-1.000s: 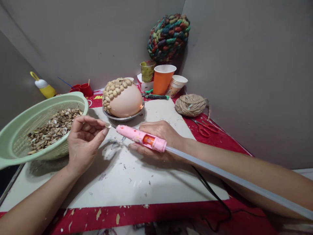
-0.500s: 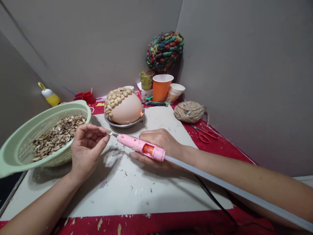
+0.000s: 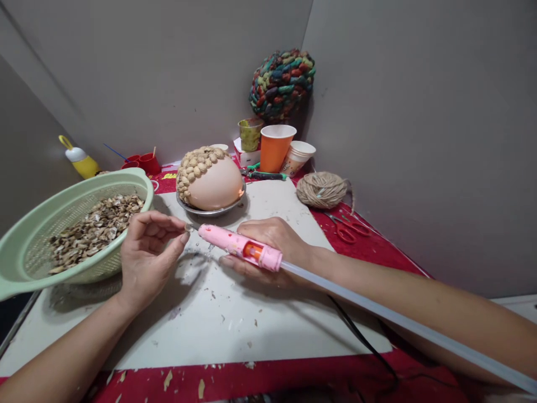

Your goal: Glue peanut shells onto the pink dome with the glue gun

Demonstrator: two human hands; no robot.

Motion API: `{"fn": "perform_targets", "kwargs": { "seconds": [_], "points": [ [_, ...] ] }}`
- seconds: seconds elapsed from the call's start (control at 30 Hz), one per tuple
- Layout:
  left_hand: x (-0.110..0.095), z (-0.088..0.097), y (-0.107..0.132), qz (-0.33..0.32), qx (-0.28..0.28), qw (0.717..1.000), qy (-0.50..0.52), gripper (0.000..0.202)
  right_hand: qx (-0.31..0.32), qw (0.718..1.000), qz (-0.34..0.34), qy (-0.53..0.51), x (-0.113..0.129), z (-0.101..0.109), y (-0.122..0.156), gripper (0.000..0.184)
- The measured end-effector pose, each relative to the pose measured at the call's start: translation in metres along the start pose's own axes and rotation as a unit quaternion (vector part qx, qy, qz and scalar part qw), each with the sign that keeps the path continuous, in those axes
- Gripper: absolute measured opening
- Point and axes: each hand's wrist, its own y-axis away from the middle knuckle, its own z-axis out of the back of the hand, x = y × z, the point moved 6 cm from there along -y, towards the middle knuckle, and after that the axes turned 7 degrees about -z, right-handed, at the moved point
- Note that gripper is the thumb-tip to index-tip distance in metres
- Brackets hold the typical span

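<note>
Between thumb and fingertips, my left hand [image 3: 153, 254] pinches a small pistachio-like shell [image 3: 188, 228]. My right hand [image 3: 268, 240] is wrapped around a pink hot glue gun [image 3: 235, 246] whose metal tip is at the shell; whether they touch I cannot tell. A long clear glue stick [image 3: 356, 299] runs out of the gun's back over my right forearm. Behind the hands, a smooth peach-coloured ball [image 3: 218, 187] rests in a shallow metal dish [image 3: 212, 211]. Rows of tan shells [image 3: 197, 166] cover its upper left part.
A green colander [image 3: 25, 240] holding many shells [image 3: 98, 229] stands at left. Farther back are an orange cup [image 3: 277, 150], pliers [image 3: 266, 176], a twine ball [image 3: 322, 190], red-handled scissors [image 3: 347, 229] and a multicoloured shell-covered ball [image 3: 282, 85]. Shell bits litter the white board [image 3: 201, 330]. A black cord [image 3: 361, 336] trails at right.
The view has shifted slightly, so background things sit a little higher and farther left. Both hands keep nearly the same pose, the glue gun tip still at the shell.
</note>
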Motion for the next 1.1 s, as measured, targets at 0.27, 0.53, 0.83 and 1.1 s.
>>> {"fn": "perform_targets", "kwargs": {
  "seconds": [0.27, 0.53, 0.83, 1.1],
  "points": [
    [0.0019, -0.0024, 0.0006, 0.024, 0.001, 1.000, -0.006, 0.035, -0.003, 1.000, -0.001, -0.005, 0.0008, 0.0001, 0.0003, 0.051],
    [0.0035, -0.0048, 0.0017, 0.033, 0.012, 0.999, 0.035, 0.035, -0.037, 0.999, 0.031, 0.014, 0.0044, -0.0023, 0.0020, 0.051],
    [0.0025, -0.0042, -0.0002, 0.028, 0.007, 0.999, 0.027, 0.034, -0.032, 0.998, 0.037, 0.026, 0.0050, -0.0029, 0.0029, 0.051],
    [0.0022, -0.0023, -0.0011, 0.037, -0.010, 0.999, 0.003, 0.035, -0.011, 0.999, 0.029, 0.033, 0.0056, -0.0030, 0.0006, 0.053]
  ]
}}
